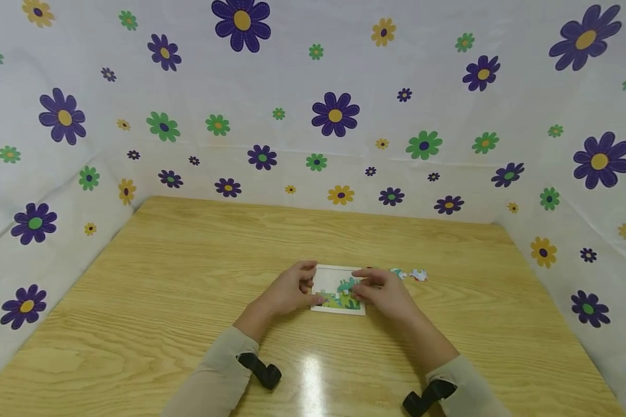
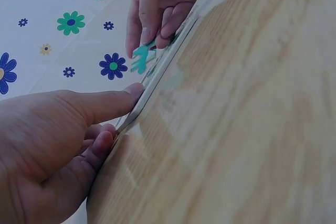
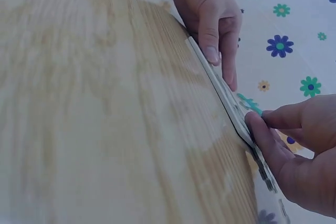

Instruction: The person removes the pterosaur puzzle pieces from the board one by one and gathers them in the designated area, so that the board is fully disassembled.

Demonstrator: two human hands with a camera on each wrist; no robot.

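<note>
A small white-framed jigsaw puzzle board (image 1: 327, 280) lies on the table, with green and yellow pieces fitted along its lower part and bare white above them. My left hand (image 1: 291, 291) holds the board's left side, its thumb on the near rim (image 2: 137, 103) in the left wrist view. Over the board's right half, my right hand (image 1: 388, 294) pinches a teal puzzle piece (image 2: 140, 59) between thumb and fingers. That piece is tilted above the board in the left wrist view. The right fingertips partly hide it in the head view.
Loose puzzle pieces (image 1: 419, 275) lie on the wooden table (image 1: 214, 249) just beyond the right hand, some partly hidden by it. A flower-printed cloth (image 1: 292, 133) hangs around the back and sides of the table.
</note>
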